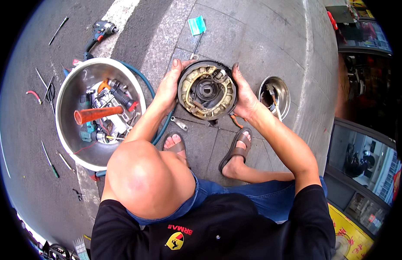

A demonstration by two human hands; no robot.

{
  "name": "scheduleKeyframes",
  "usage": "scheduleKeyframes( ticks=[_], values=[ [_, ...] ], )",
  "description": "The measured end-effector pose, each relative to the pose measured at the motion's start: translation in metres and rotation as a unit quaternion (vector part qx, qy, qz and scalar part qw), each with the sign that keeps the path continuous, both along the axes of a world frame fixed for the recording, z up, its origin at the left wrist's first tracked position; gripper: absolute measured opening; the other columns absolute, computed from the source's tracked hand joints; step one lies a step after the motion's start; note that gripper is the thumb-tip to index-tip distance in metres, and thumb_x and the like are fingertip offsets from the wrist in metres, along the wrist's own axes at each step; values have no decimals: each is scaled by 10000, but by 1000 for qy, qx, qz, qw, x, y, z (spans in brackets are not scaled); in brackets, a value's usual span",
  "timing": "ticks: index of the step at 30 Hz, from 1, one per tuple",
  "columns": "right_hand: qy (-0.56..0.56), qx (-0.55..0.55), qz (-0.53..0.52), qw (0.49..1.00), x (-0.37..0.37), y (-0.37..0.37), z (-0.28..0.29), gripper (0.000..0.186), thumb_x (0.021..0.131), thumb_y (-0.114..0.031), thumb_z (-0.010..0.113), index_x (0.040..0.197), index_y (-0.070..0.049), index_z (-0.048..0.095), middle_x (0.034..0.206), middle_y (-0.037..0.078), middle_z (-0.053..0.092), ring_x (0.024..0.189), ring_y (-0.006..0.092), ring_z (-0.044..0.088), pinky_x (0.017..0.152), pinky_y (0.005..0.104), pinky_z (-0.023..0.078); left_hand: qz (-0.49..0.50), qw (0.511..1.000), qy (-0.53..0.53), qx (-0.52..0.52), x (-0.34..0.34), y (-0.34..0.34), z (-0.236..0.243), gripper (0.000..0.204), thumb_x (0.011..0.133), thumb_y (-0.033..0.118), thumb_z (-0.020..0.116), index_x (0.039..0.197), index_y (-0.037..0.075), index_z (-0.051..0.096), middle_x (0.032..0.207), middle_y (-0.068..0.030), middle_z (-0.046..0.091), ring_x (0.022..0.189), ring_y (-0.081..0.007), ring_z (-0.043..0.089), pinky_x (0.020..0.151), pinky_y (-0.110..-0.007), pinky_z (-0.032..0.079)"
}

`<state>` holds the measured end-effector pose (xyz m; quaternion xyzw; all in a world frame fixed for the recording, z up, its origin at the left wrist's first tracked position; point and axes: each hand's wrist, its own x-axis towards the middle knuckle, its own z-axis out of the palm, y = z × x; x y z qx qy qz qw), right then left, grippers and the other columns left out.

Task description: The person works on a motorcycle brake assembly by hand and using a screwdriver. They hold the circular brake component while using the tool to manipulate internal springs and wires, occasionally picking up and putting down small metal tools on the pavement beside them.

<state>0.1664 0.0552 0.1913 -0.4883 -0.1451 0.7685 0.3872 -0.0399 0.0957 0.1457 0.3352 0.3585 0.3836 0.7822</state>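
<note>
A round dark wheel hub assembly (207, 90) with yellowish brake shoes around a central bore is held face-up between my two hands. My left hand (168, 84) grips its left side, thumb along the rim. My right hand (243, 93) grips the right side the same way. Below the assembly, a combination wrench (179, 123) lies on the paving, and an orange-handled tool (237, 120) shows under my right hand. Behind the assembly lie a thin metal tool (197, 45) and a teal packet (196, 25).
A large steel bowl (66, 134) of power tools stands at left beside a blue hose (146, 78); a drill (99, 34), screwdrivers (53, 169) and pliers lie around it. A small steel bowl (282, 89) holding a brush is at right, near a shopfront (356, 156).
</note>
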Motion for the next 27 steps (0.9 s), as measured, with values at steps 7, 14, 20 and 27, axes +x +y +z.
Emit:
scheduleKeyframes(
  ticks=[7,14,20,27],
  values=[
    [-47,-42,-34,997,-28,-40,-72,751,972,-671,424,1390,-56,529,1398,113,579,1259,262,566,1089,431,439,-15,938,264,225,-13,-31,-57,979,752,542,814,1464,-4,423,1441,-250,446,1342,-386,464,1119,-463,378],
    [3,-76,-198,977,-53,-102,-158,658,983,-595,491,1374,-66,512,1346,78,587,1221,229,571,1032,408,475,-48,844,417,335,-10,-99,-94,1057,626,530,881,1423,-3,438,1476,-275,390,1394,-437,374,1141,-504,339],
    [-1,-85,-239,967,-84,-126,-154,548,1001,-502,545,1340,-76,478,1274,76,589,1183,201,575,1000,380,493,-9,859,427,282,-14,-134,-116,760,625,433,900,1146,0,556,1401,-255,466,1315,-429,447,1098,-514,359],
    [69,-100,-201,972,-67,-138,-142,529,1069,-489,375,1401,-83,448,1354,82,563,1222,208,548,1039,409,448,-27,825,447,345,-13,-133,-102,441,718,376,826,858,16,615,1025,-143,612,1036,-363,557,969,-491,405]
  ],
)
